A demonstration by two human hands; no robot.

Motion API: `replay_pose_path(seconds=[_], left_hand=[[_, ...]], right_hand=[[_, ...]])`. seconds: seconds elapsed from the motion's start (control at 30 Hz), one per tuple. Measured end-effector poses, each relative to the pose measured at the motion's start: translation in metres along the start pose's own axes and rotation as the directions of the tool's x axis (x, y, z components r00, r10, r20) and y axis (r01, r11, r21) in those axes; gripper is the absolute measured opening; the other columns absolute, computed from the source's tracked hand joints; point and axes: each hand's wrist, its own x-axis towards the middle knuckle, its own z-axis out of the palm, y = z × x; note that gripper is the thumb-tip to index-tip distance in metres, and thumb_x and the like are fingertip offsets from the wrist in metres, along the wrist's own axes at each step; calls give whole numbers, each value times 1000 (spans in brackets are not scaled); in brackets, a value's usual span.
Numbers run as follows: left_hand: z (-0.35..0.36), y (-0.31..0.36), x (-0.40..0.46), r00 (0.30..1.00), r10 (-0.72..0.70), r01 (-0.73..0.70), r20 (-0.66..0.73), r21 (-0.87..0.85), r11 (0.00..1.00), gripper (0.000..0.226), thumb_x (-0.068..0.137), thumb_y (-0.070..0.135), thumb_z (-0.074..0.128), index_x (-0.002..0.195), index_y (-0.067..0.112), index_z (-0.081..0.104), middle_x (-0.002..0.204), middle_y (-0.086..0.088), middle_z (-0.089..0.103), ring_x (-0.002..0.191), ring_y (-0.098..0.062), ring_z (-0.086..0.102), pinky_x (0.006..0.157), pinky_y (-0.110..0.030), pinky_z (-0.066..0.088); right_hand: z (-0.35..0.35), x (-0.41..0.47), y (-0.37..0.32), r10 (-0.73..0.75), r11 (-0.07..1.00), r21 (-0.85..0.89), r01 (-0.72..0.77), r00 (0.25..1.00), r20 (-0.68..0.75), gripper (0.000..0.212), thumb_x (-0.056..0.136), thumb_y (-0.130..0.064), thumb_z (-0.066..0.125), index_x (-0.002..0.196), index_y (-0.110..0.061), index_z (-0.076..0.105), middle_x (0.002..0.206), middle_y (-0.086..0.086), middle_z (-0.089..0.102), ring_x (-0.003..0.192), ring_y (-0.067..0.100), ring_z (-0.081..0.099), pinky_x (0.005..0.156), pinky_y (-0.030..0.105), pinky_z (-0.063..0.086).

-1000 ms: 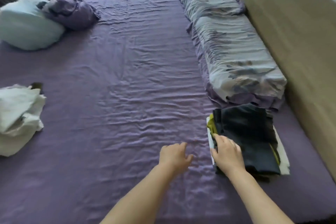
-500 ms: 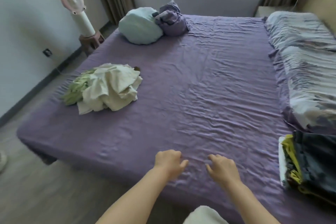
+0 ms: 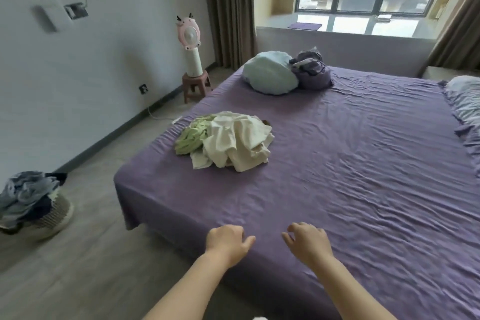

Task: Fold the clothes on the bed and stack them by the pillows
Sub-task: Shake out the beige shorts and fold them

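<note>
Neither grip was closed on anything, left hand (image 3: 228,241) and right hand (image 3: 307,243) held loose over the bed (image 3: 363,163), so several tangled clothes (image 3: 228,143) might be dragged up together.

head view, looking down across bed (image 3: 337,189), hands (image 3: 267,244) near

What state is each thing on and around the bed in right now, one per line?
Left hand: empty, fingers loosely curled.
Right hand: empty, fingers loosely curled.
Pile of clothes: unfolded, crumpled heap.
Purple sheet: spread out, wrinkled.
Light blue pillow: lying at the bed's far corner.
Purple bundle: bunched against the pillow.
Laundry basket: on the floor, heaped full.
Curtain: drawn aside.
</note>
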Motion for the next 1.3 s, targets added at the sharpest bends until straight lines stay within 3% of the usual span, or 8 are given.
replay_pose_path(seconds=[0.3,0.67,0.8,0.9,1.0,1.1,1.2,1.3], left_hand=[[-20,-99,37,985,-173,170,-8,-146,975,49,89,62,37,106,25,63,108,5,67,102,-18,62,84,-27,43],[-66,-158,198,971,-236,237,30,-179,955,48,89,63,37,107,27,62,107,7,66,100,-16,61,82,-27,42],[-82,-161,257,984,-177,180,32,-168,969,45,91,60,37,112,28,61,112,8,62,106,-15,58,88,-29,43],[-85,-163,304,996,-87,87,8,-151,985,43,93,55,40,123,29,57,123,9,55,116,-14,48,93,-30,40],[-78,-163,367,995,98,-97,21,-55,994,39,96,39,43,131,24,50,137,4,42,127,-16,37,100,-31,36],[-65,-161,428,946,314,-320,84,66,945,37,93,14,49,130,15,47,148,-6,27,136,-22,25,107,-37,32],[-54,-158,483,902,415,-429,118,130,894,52,88,-3,50,135,15,40,156,-8,9,145,-25,2,116,-42,17],[-46,-155,524,877,441,-478,193,244,844,74,83,-3,54,146,21,23,158,-10,-7,145,-29,-14,117,-48,-3]], right_hand=[[-10,81,-82,-131,990,-34,134,988,87,40,95,-50,36,112,-24,61,119,-2,61,113,20,54,93,33,35],[-25,270,-129,-177,983,-23,182,975,135,32,94,-50,36,86,-23,52,103,-3,61,103,21,55,85,33,35],[-36,326,-125,-132,991,-14,135,982,134,30,93,-48,37,86,-23,52,105,-2,61,103,21,54,83,34,34],[-36,364,-114,-56,998,2,56,991,124,32,93,-45,39,105,-23,58,116,-3,58,111,21,50,86,33,35],[-24,401,-99,29,998,46,-38,985,172,33,94,-42,40,122,-29,54,128,-4,52,117,21,45,91,33,37],[-3,429,-90,129,984,94,-148,974,186,32,93,-41,43,119,-28,55,127,-5,51,117,20,45,90,31,40],[13,461,-87,218,953,177,-247,962,167,33,93,-42,45,121,-26,55,126,-4,52,117,20,45,90,31,42],[26,499,-89,285,927,206,-313,946,152,41,93,-43,48,129,-22,49,129,0,51,120,22,45,91,34,42]])
